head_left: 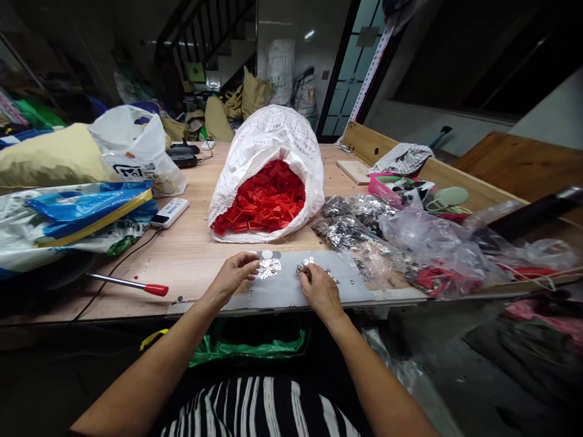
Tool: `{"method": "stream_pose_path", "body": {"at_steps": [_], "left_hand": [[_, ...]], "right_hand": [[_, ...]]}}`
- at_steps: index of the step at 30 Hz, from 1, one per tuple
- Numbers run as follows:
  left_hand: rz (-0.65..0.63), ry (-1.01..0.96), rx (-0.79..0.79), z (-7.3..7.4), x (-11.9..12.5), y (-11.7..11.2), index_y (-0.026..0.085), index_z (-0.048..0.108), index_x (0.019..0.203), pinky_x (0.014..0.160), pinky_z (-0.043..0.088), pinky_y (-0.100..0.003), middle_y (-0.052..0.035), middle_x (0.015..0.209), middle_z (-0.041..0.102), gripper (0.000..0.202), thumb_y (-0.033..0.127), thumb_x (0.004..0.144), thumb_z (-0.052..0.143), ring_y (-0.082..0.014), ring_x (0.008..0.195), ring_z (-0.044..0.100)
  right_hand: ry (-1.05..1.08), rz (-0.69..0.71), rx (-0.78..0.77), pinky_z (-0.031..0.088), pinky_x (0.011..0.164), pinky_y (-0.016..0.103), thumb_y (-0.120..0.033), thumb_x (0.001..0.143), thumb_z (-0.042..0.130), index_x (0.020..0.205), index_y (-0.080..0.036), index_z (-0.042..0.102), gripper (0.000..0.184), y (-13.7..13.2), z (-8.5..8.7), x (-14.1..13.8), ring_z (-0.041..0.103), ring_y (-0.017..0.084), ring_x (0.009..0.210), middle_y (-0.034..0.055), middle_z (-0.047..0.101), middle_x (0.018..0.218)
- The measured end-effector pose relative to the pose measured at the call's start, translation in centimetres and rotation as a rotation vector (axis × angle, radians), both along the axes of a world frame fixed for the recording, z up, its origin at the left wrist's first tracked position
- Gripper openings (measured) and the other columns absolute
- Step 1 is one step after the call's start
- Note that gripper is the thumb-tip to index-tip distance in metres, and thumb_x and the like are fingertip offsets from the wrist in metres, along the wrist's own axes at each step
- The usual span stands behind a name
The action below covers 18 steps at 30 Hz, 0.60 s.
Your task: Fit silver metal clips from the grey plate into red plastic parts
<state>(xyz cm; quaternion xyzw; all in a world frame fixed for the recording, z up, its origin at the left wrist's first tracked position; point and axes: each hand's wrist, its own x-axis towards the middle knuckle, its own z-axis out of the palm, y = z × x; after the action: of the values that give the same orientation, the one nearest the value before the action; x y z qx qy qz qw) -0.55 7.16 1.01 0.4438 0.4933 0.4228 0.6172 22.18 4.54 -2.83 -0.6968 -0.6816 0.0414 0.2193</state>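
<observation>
My left hand (234, 274) rests on a grey mat (282, 291) at the table's near edge, fingers curled beside a small heap of shiny metal pieces (269, 267). My right hand (317, 285) lies on the same mat, fingertips pinched at a few small metal parts (306, 263). What the fingers hold is too small to name. Just beyond the mat lies a white sack (268, 152) on its side, its mouth open and full of red plastic pieces (262, 203).
Clear bags of metal parts (350, 221) and red parts (432, 276) lie at right, with a pink basket (387, 182). At left are a red-handled tool (132, 284), a white remote (169, 212), sacks and a plastic bag (132, 145). A green bag (248, 349) hangs under the table.
</observation>
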Motion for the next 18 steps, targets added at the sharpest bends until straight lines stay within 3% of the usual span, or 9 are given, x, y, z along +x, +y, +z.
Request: {"method": "stream_pose_path", "body": {"at_steps": [4,10,18], "left_hand": [[0.009,0.038,0.06,-1.3,1.8,0.7,0.014,0.066,0.086,0.053,0.043,-0.021,0.0003,0.07,0.064,0.031,0.03,0.062,0.074,-0.0101,0.059,0.056],[-0.114,0.033,0.0,-3.3,5.6,-0.4,0.012,0.066,0.08,0.04,0.038,-0.019,-0.0009,0.06,0.063,0.029,0.035,0.064,0.073,-0.0084,0.045,0.052],[-0.164,0.039,-0.016,-3.9,7.5,-0.8,0.012,0.064,0.073,0.037,0.037,-0.018,0.0008,0.054,0.059,0.028,0.039,0.072,0.066,-0.0074,0.04,0.05]], "right_hand": [[0.097,0.004,-0.005,0.038,0.068,0.026,-0.025,0.087,0.048,0.083,-0.02,0.059,0.013,0.0,-0.1,0.4,0.06,0.018,0.077,0.0033,0.067,0.082],[0.133,0.039,0.067,0.039,0.068,0.026,-0.026,0.088,0.047,0.082,-0.02,0.059,0.015,-0.7,0.5,-0.3,0.06,0.017,0.075,0.003,0.066,0.079],[0.102,0.117,0.158,0.039,0.067,0.024,-0.023,0.088,0.051,0.084,-0.02,0.059,0.01,-1.8,0.8,-1.7,0.06,0.015,0.074,0.0017,0.066,0.082]]}}
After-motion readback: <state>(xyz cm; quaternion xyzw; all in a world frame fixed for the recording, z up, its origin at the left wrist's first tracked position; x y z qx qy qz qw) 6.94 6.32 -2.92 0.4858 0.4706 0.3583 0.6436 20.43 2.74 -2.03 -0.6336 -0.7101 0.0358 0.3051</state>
